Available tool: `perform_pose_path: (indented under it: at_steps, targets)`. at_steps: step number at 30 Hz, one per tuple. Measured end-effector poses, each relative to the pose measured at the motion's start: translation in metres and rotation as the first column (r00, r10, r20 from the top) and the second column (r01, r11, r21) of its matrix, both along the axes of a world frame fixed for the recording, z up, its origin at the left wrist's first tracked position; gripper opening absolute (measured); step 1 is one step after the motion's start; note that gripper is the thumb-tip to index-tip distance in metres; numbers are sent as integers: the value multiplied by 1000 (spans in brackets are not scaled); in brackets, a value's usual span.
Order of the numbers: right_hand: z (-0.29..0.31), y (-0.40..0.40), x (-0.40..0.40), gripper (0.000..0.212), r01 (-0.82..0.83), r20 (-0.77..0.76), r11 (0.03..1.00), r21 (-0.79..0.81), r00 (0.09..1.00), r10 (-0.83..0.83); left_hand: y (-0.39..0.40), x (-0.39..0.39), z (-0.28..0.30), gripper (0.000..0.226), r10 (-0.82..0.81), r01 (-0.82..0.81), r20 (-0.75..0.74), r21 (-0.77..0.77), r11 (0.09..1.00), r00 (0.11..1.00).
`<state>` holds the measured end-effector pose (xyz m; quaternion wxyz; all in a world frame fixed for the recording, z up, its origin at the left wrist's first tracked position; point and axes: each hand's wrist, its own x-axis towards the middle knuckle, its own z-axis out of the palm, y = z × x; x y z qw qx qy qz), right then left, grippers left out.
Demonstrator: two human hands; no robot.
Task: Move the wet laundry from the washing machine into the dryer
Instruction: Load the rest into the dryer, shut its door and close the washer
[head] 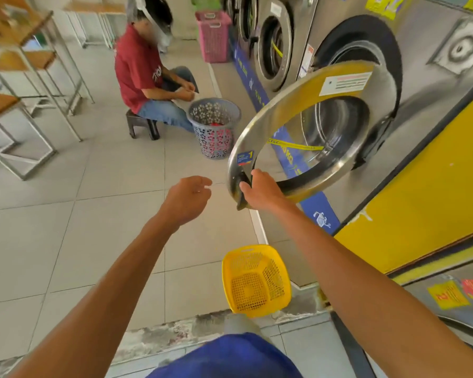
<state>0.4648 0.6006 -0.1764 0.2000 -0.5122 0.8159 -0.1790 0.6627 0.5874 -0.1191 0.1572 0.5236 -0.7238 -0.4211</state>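
The round steel door [260, 124] of the nearest machine [434, 85] stands swung out toward me, with a yellow inner ring and a glass window. My right hand [260, 190] grips the black handle at the door's lower edge. My left hand [187, 199] hovers left of the door, fingers loosely curled, holding nothing. The drum opening [339, 124] looks shiny; I see no laundry in it. An empty yellow plastic basket [254, 281] sits on the floor below my right arm, beside the machine's base.
A seated person in a red shirt [139, 69] bends over a grey basket [215, 128] of clothes further along the row. A pink basket [212, 36] stands against the machines behind. Metal-framed tables [17, 113] line the left. Tiled floor lies between.
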Motion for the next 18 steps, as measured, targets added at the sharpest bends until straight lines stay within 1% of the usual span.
perform_pose_path:
  at_steps: [2, 4, 6, 8, 10, 12, 13, 16, 18]
  targets:
    - [-9, -8, 7, 42, 17, -14, 1000, 20, 1000, -17, -8, 5, -4, 38, -24, 24, 3, 12, 1000, 1000]
    - [-20, -17, 14, 42, 9, -62, 1000, 24, 998, -7, -18, 5, -8, 38, -49, 49, -2, 25, 999, 999]
    - [-30, -23, 20, 47, -54, -136, 994, 97, 988, 67, -30, 1, -11, 39, -57, 57, -6, 34, 998, 998]
    - [-40, -31, 27, 42, -99, -219, 983, 155, 967, 132, -45, -4, -15, 39, -70, 70, -6, 37, 997, 998]
    - [-49, -39, 31, 42, -85, -296, 991, 100, 949, 111, -61, -12, -18, 41, -97, 97, -6, 45, 994, 995]
    - [-58, -50, 30, 47, -61, -330, 998, 31, 942, 67, -83, -24, -19, 43, -127, 127, 2, 38, 991, 992]
    - [-62, -57, 29, 50, -55, -335, 998, 22, 940, 59, -94, -32, -18, 45, -146, 145, 10, 25, 989, 989]
    - [-65, -81, 26, 58, -18, -304, 1000, 8, 953, 19, -131, -59, -14, 49, -173, 173, 7, 14, 985, 985]
    - [-65, -99, 22, 60, 1, -272, 999, -36, 962, -11, -155, -76, -8, 46, -185, 185, -22, 5, 983, 982]
